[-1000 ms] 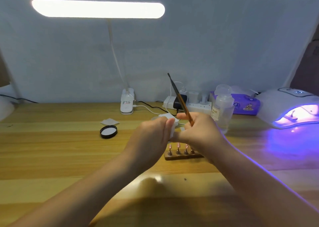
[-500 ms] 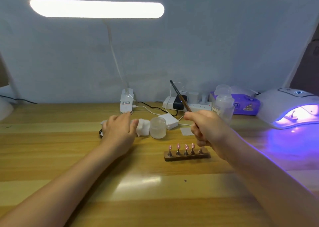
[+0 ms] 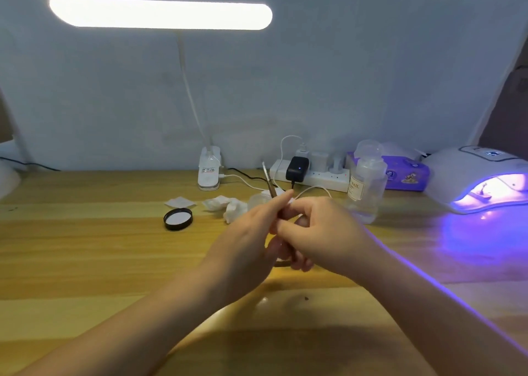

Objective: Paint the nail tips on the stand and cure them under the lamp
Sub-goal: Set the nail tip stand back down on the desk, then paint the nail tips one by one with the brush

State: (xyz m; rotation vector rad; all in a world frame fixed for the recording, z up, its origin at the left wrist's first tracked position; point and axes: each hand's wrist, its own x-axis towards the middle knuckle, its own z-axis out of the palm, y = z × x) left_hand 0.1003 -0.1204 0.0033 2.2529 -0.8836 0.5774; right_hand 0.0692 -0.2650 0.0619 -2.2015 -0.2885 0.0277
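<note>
Wooden tabletop fills the lower frame; the glowing curing lamp sits at right. Both hands meet at centre, hiding nearly all of the nail stand. The right hand pinches a thin, light, stiff brush mid-handle, where control looks best; the left hand touches it, its grip unclear.

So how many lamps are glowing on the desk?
2: the long white desk lamp glows above the table at the back left, and the nail curing lamp glows purple at the far right.
</note>
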